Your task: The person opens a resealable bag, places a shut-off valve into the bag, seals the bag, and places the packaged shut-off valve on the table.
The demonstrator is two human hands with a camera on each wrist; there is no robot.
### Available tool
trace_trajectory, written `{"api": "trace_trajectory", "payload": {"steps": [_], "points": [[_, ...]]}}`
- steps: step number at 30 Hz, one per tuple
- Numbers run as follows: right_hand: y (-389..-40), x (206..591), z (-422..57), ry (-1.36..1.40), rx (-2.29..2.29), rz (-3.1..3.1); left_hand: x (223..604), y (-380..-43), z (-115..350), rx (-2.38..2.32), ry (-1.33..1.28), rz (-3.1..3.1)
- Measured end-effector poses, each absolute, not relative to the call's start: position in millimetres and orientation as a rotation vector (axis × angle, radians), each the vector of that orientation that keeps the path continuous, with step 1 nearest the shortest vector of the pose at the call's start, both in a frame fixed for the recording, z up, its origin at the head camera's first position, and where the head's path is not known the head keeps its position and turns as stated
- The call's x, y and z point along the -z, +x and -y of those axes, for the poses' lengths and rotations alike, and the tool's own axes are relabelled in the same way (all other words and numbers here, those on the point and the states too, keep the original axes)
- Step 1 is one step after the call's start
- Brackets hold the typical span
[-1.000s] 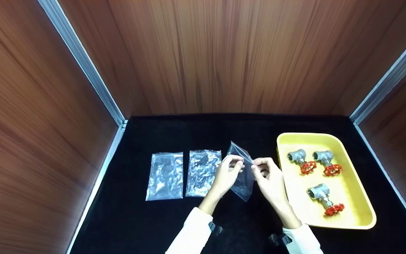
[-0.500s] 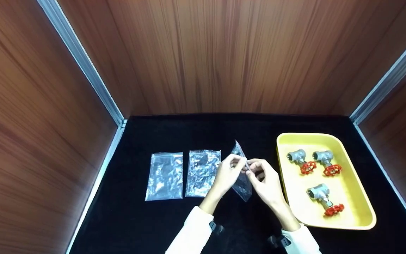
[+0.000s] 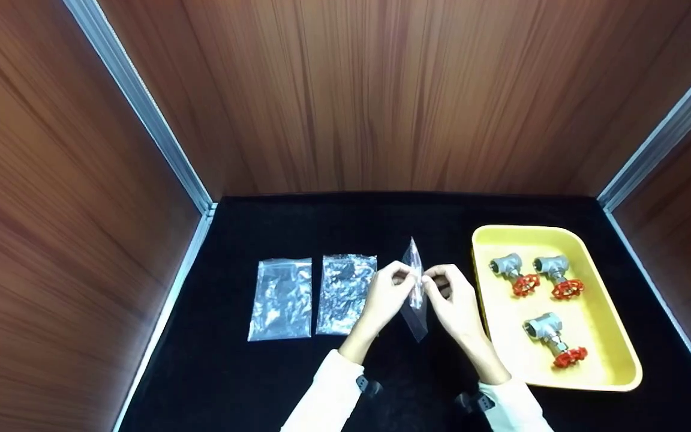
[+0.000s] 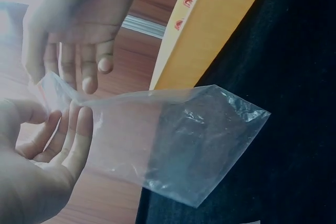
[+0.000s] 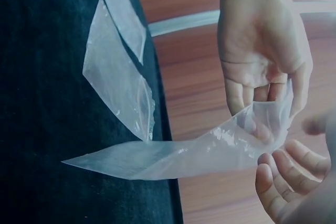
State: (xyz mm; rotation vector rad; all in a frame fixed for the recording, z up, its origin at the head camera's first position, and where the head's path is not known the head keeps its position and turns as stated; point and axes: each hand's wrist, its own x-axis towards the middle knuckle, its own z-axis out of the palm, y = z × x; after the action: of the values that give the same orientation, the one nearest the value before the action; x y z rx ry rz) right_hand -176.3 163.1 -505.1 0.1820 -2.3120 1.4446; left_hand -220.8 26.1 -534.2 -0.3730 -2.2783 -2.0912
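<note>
A clear plastic zip bag [image 3: 416, 297] hangs between my two hands, its mouth parted into a narrow gap in the head view. My left hand [image 3: 386, 294] pinches one side of the mouth between thumb and fingers. On the opposite side, my right hand [image 3: 456, 306] pinches the other edge. Seen from the left wrist, the bag [image 4: 184, 145] spreads down toward the dark cloth, and nothing shows inside it. From the right wrist, the same bag [image 5: 163, 158] looks long and pointed, with its mouth at the fingers.
Two more clear bags, the far left one [image 3: 281, 300] and the nearer one [image 3: 345, 294], lie flat on black cloth [image 3: 297, 384]. To the right, a yellow tray [image 3: 624, 336] holds three valves with red handwheels, one being the front valve [image 3: 546, 327]. Wood-grain panels [image 3: 345, 102] enclose the table.
The bag has turned more edge-on and its mouth has parted slightly. My right hand has shifted a little left, closer to my left hand. Tray and flat bags stay put.
</note>
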Motion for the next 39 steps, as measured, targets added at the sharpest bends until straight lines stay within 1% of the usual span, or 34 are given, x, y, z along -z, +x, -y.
{"api": "trace_trajectory", "payload": {"steps": [11,13,20,22,28,39], "points": [[-183,503,-166,0.169,-1.843,2.234,526,-220,-23,2.007,-0.418,2.314],[-189,511,-168,0.153,-1.918,2.19,524,-220,-22,1.988,-0.444,2.315],[-197,520,-172,0.006,-2.036,2.221,526,-220,-19,1.99,-0.558,2.364],[-201,530,-175,-0.02,-2.086,2.21,528,-221,-19,2.001,-0.599,2.381],[-204,539,-179,-0.021,-2.207,2.154,534,-221,-18,1.99,-0.679,2.428],[-204,541,-180,-0.065,-2.17,2.221,535,-219,-18,2.011,-0.568,2.466]]}}
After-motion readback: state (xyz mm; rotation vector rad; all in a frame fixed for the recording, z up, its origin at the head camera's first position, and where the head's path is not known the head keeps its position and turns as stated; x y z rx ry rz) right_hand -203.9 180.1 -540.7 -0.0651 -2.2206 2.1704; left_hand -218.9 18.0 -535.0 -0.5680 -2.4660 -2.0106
